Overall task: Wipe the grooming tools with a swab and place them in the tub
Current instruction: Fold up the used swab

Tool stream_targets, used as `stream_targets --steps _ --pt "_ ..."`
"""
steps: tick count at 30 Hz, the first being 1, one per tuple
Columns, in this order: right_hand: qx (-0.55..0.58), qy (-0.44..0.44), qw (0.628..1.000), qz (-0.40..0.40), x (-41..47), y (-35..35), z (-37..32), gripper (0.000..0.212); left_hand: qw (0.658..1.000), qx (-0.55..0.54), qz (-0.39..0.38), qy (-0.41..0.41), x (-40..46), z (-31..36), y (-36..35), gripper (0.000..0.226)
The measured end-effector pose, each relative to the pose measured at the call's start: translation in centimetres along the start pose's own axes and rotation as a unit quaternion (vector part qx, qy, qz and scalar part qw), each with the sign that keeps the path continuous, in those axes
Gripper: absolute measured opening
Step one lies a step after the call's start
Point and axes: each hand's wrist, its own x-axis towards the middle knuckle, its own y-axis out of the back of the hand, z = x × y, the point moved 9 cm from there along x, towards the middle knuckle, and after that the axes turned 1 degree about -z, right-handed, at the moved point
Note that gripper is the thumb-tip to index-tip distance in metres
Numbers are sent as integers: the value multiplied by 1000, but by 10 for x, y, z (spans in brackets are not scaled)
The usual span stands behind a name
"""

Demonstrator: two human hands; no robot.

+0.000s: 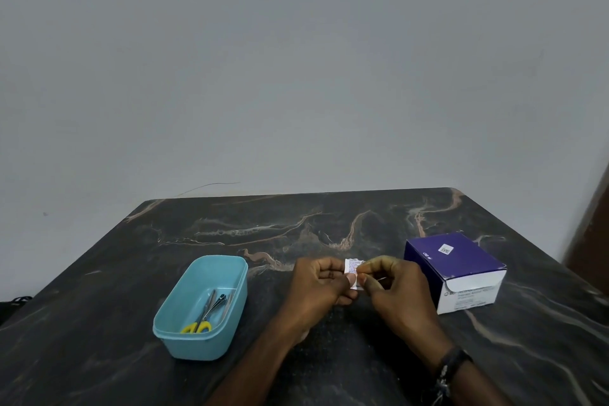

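Observation:
A small white swab packet (352, 269) with fine print is pinched between both hands above the dark table. My left hand (319, 287) grips its left edge and my right hand (395, 290) grips its right edge, thumbs meeting at the packet's lower part. To the left stands a light blue plastic tub (171, 336). Inside it lie scissors with yellow handles (201, 316), a metal nail clipper (217, 301) and a thin metal tool (229, 301) along the right wall.
A purple and white swab box (456, 270) sits to the right of my hands. The dark marbled table (99, 290) ends at a grey wall behind. A brown door edge (590, 224) shows at far right.

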Motion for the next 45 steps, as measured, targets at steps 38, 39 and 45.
stream_targets --steps 38,39,45 --pt "156 36 987 -1 -10 7 -24 18 994 -94 18 -52 -5 21 7 13" --pt "133 40 990 9 -9 9 -23 15 994 -85 25 -57 -5 22 7 15" --pt "64 6 998 -15 -4 2 -9 7 994 6 45 -96 -4 29 13 35"
